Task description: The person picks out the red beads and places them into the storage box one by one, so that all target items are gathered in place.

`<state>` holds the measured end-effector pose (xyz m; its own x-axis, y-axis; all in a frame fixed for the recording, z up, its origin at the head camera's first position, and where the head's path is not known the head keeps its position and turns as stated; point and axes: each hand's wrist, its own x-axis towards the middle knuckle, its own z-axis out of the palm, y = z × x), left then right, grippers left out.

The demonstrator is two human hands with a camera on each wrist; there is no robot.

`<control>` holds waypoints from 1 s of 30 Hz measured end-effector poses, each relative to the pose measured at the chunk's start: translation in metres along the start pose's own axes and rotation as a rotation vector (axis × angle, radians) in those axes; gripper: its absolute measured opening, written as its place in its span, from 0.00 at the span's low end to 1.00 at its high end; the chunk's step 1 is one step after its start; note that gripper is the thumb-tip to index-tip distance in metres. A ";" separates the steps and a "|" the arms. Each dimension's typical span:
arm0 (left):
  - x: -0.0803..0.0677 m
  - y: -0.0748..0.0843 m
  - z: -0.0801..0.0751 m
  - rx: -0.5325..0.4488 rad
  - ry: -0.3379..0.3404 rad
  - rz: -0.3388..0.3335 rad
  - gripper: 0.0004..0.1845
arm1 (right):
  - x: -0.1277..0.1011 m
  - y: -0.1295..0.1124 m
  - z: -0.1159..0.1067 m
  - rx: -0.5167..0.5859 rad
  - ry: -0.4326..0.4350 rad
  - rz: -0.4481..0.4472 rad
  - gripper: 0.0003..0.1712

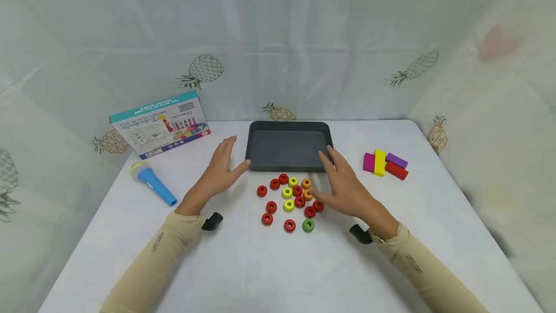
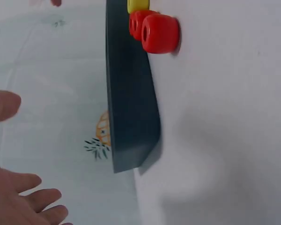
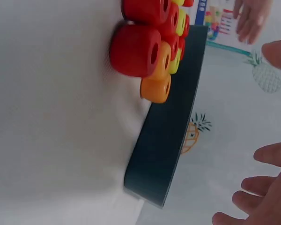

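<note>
My left hand (image 1: 218, 173) hovers at the near left corner of a dark grey tray (image 1: 253, 164), fingers spread and holding nothing. On the other side my right hand (image 1: 345, 187) is spread too, its fingertips overlapping the tray's near right corner in the head view. Between the hands, several ring-shaped beads lie scattered on the table in front of the tray. Most are red beads (image 1: 289, 226); there are also yellow beads (image 1: 288, 205), orange beads (image 1: 306, 184) and one green bead (image 1: 308, 225). In the right wrist view, an orange bead (image 3: 155, 89) sits close to the tray wall (image 3: 164, 145).
At the left stands a printed toy box (image 1: 160, 124), with a blue toy microphone (image 1: 156, 185) lying in front of it. Several coloured blocks, among them a yellow block (image 1: 379, 163) and a red block (image 1: 396, 171), lie at the right. A pineapple-print curtain (image 1: 278, 37) hangs behind the table.
</note>
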<state>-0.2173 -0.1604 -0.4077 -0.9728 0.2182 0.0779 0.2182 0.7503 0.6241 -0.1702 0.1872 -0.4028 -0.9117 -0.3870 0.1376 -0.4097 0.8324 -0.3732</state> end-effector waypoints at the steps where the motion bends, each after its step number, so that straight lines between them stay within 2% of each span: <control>1: 0.001 -0.002 0.001 -0.042 0.008 -0.027 0.47 | -0.001 -0.001 0.000 0.015 -0.002 0.012 0.59; 5: 0.005 -0.009 0.005 -0.165 0.036 -0.103 0.42 | -0.008 -0.004 -0.001 0.077 0.000 0.075 0.54; 8: 0.008 -0.011 0.009 -0.267 0.025 -0.138 0.41 | -0.015 -0.007 -0.001 0.124 0.004 0.120 0.47; 12: 0.014 -0.013 0.014 -0.419 0.000 -0.194 0.40 | -0.022 -0.009 0.001 0.172 0.007 0.129 0.37; 15: 0.017 -0.016 0.020 -0.488 -0.007 -0.234 0.39 | -0.026 -0.007 0.005 0.195 -0.012 0.113 0.32; 23: 0.030 -0.021 0.038 -0.584 -0.009 -0.243 0.39 | -0.024 0.009 0.022 0.256 -0.134 0.093 0.24; 30: 0.030 -0.022 0.047 -0.560 -0.065 -0.229 0.39 | -0.024 0.014 0.029 0.270 -0.172 0.090 0.25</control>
<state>-0.2478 -0.1405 -0.4554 -0.9796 0.1405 -0.1435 -0.0876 0.3441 0.9348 -0.1532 0.1962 -0.4379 -0.9160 -0.3973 -0.0556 -0.2841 0.7403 -0.6093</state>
